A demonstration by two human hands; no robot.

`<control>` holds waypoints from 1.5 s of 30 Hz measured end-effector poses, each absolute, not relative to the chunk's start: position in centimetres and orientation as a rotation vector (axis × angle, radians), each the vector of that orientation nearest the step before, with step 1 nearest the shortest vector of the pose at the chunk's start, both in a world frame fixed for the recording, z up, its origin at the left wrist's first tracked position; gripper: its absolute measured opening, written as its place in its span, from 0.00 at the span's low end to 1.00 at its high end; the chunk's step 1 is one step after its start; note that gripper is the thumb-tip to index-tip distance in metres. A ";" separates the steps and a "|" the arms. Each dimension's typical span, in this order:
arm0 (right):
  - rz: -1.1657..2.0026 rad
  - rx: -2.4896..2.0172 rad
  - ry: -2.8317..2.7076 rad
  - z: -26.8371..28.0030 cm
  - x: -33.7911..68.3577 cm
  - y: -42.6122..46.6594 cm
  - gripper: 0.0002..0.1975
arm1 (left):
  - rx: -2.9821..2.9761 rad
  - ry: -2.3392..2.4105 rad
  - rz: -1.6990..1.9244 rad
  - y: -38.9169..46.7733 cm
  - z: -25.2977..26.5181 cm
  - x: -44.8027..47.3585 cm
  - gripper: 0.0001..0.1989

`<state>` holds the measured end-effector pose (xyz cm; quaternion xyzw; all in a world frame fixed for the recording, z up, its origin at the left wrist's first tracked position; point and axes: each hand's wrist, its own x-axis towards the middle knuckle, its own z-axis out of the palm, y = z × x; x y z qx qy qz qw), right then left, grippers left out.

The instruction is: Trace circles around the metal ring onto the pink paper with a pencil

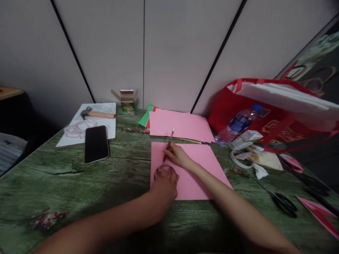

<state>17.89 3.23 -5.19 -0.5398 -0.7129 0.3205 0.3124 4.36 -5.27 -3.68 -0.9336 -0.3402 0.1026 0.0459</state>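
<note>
A sheet of pink paper [201, 173] lies flat on the green wood-patterned table. On its left part sits a small round object with a thin grey rim [166, 165], mostly covered by my left hand [164, 185]. The fingers of that hand are bent and press down on it; its exact kind does not show. My right hand [178, 155] is closed around a slim dark pencil [171, 137] with a patterned upper end. The pencil's lower tip meets the paper at the far edge of the round rim.
Behind the sheet lies a stack of coloured paper [180, 123]. Leftward are a phone [96, 144], a hammer [102, 114] and an opened small box [128, 106]. To the right stand a red bag [222, 100] and a water bottle [238, 123], with scissors [283, 204] nearer me.
</note>
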 end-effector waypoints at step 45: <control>1.207 -1.384 -1.257 -6.8 23.7 -8.5 0.22 | -3.064 -0.618 0.261 -1.7 -0.9 3.2 0.09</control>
